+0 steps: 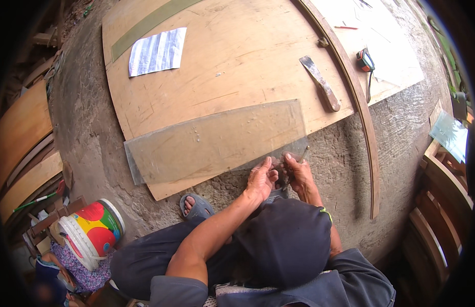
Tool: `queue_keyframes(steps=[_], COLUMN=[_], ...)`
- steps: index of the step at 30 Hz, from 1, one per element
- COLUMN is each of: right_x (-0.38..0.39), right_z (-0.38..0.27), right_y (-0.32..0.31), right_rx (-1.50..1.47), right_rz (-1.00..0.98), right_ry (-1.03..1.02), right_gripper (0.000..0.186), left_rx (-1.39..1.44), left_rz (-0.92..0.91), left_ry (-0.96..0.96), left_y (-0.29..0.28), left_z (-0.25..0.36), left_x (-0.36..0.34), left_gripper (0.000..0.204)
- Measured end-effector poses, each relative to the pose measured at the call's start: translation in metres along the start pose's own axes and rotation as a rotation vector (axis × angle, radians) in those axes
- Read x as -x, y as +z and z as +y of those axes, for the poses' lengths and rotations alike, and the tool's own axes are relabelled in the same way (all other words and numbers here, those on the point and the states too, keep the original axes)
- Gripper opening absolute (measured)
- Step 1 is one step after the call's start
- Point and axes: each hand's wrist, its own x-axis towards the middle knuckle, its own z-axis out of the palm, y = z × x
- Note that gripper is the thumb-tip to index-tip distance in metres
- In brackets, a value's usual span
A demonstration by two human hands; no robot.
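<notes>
Glass sheet (217, 140) on plywood board (222, 61); both hands (278, 174) pinching its near edge; fingertips partly hidden.

The small tool (297, 156) between the left hand (261, 179) and right hand (297, 171) is too thin to identify. A dark cap (288, 240) hides both wrists' lower parts. At eight o'clock, a painted bucket (96, 230) sits half blurred by the rim.

Dark cap (290, 240); grey short sleeves; dark trousers; grey sandal (197, 207).
</notes>
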Motion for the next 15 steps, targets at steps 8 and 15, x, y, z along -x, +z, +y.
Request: queue_keyframes(steps=[8,15], right_x=[0.001,0.016], right_z=[-0.007,-0.013], right_y=[0.000,-0.002], right_rx=[-0.035,-0.070], right_rz=[-0.008,-0.097], right_ry=[0.017,-0.071], right_gripper=[0.032,0.033], left_rx=[-0.052,-0.055], left_rz=[-0.051,-0.026], left_ry=[0.016,0.045], left_y=[0.000,0.001], left_z=[0.003,0.003], left_x=[0.000,0.005], left_gripper=[0.030,0.031])
